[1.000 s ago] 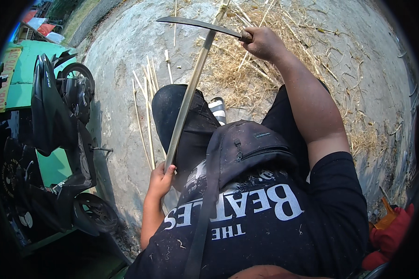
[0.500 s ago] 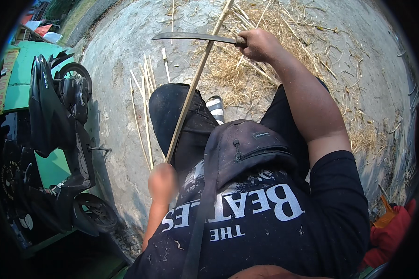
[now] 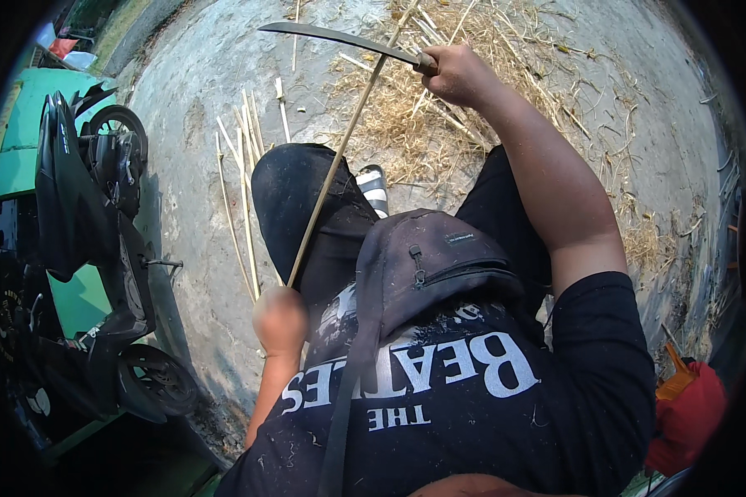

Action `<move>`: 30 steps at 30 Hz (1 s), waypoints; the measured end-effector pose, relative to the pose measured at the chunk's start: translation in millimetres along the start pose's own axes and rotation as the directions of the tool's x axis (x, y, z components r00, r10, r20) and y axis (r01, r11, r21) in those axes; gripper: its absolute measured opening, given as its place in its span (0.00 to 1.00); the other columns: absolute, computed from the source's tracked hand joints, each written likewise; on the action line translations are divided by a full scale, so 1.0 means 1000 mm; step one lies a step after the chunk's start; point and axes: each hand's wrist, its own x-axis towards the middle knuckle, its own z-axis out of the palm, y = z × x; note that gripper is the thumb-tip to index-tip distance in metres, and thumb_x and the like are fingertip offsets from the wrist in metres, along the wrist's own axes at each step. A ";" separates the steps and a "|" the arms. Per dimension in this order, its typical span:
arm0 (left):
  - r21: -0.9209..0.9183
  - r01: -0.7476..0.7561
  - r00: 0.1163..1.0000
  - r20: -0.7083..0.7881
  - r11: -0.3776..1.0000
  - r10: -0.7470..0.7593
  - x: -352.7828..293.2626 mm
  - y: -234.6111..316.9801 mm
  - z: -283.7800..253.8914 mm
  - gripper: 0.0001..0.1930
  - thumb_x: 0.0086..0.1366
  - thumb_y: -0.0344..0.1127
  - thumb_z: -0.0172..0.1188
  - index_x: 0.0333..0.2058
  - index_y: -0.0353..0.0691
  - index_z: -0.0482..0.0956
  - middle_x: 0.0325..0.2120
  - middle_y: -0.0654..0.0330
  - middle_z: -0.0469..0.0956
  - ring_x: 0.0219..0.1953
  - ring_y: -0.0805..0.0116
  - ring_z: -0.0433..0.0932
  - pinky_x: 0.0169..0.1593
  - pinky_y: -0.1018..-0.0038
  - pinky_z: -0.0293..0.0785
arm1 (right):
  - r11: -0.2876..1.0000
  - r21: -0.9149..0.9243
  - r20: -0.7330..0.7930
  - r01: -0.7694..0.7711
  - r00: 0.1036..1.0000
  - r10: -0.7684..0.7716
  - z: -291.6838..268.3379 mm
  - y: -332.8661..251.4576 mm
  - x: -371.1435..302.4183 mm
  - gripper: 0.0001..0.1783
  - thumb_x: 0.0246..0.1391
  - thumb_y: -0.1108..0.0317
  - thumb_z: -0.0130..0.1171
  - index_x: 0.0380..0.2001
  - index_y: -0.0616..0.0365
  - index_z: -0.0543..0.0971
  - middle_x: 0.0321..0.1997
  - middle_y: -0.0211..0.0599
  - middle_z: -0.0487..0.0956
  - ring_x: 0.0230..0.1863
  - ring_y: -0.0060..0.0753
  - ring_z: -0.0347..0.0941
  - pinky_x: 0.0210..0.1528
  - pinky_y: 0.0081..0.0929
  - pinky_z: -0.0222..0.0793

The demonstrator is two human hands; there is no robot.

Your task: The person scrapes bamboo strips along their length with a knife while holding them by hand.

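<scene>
My right hand (image 3: 464, 76) is wrapped round the handle of a machete (image 3: 340, 39) with a long, slightly curved blade. The blade points left, its tip raised, and lies across the upper part of a long bamboo strip (image 3: 337, 157). That strip slants from the top of the view over my left thigh. Its lower end is in my left hand (image 3: 280, 323), which looks closed around it, though a smear hides the fingers. Whether the edge touches the strip is hard to tell.
Several thin bamboo strips (image 3: 246, 182) lie on the concrete left of my knee. Dry shavings (image 3: 414, 124) are heaped ahead, with more strips among them. A black motorbike (image 3: 99, 232) stands at the left. Red cloth (image 3: 690, 414) is at the lower right.
The machete's tip has swung up, so the blade tilts more than before. The bamboo strip looks narrower, as if turned on its length. Both hands keep their holds.
</scene>
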 end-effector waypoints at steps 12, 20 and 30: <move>-0.014 0.016 1.000 0.007 1.000 -0.016 -0.003 -0.005 0.003 0.10 0.71 0.41 0.60 0.36 0.40 0.80 0.25 0.48 0.80 0.28 0.41 0.80 0.30 0.52 0.74 | 0.994 0.073 -0.095 -0.080 0.992 0.087 -0.009 0.010 0.002 0.07 0.56 0.64 0.63 0.37 0.53 0.80 0.28 0.45 0.81 0.30 0.49 0.80 0.35 0.45 0.74; 0.005 -0.002 1.000 0.003 1.000 0.002 -0.002 -0.005 0.008 0.07 0.69 0.39 0.61 0.35 0.42 0.80 0.27 0.51 0.81 0.29 0.43 0.80 0.31 0.52 0.75 | 0.995 -0.101 -0.173 0.021 0.984 -0.039 -0.001 0.012 0.002 0.09 0.59 0.57 0.61 0.35 0.49 0.83 0.32 0.42 0.84 0.37 0.48 0.84 0.39 0.44 0.79; -0.179 0.096 0.983 0.170 0.979 -0.066 0.003 -0.010 -0.009 0.11 0.72 0.42 0.58 0.36 0.40 0.79 0.27 0.46 0.80 0.31 0.38 0.80 0.32 0.51 0.74 | 0.903 -0.228 -0.141 0.363 0.906 -0.400 0.009 -0.043 -0.020 0.07 0.51 0.64 0.68 0.28 0.49 0.79 0.24 0.39 0.81 0.28 0.47 0.81 0.31 0.44 0.77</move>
